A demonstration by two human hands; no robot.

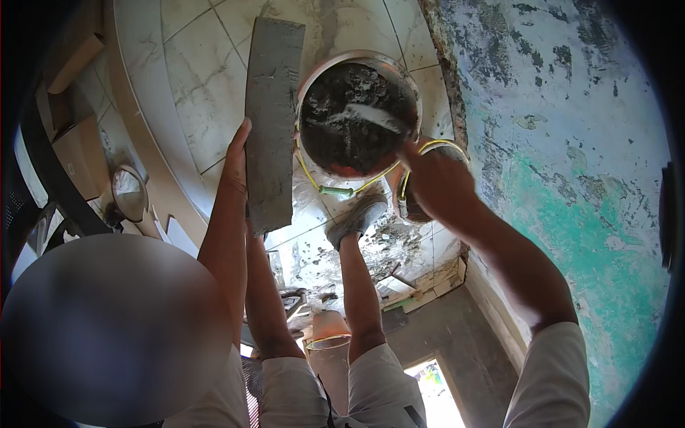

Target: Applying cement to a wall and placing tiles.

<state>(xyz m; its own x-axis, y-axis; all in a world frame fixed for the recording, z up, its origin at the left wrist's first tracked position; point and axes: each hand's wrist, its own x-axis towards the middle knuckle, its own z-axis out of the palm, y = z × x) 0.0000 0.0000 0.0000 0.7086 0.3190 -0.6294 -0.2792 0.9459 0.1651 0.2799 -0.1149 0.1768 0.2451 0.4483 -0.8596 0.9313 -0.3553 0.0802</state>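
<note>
My left hand [237, 160] grips the left edge of a long, narrow tile strip [272, 128]. Wet grey mortar is spread over its face; my other left fingers are hidden behind it. To the right of the strip stands a round bucket [310, 153] of dark mortar [342, 85]. My right hand [435, 175] is closed at the bucket's near right rim, and a trowel [374, 115] reaches from it over the mortar. The trowel's pale blade is blurred and its handle is hidden in my fist.
A second bucket [414, 207] with a yellow handle rim sits under my right hand. A peeling blue-green wall [585, 214] rises at right. Marbled floor tiles [203, 93] lie around, with mortar crumbs near my shoe [360, 217]. Cardboard boxes [80, 153] stand at far left.
</note>
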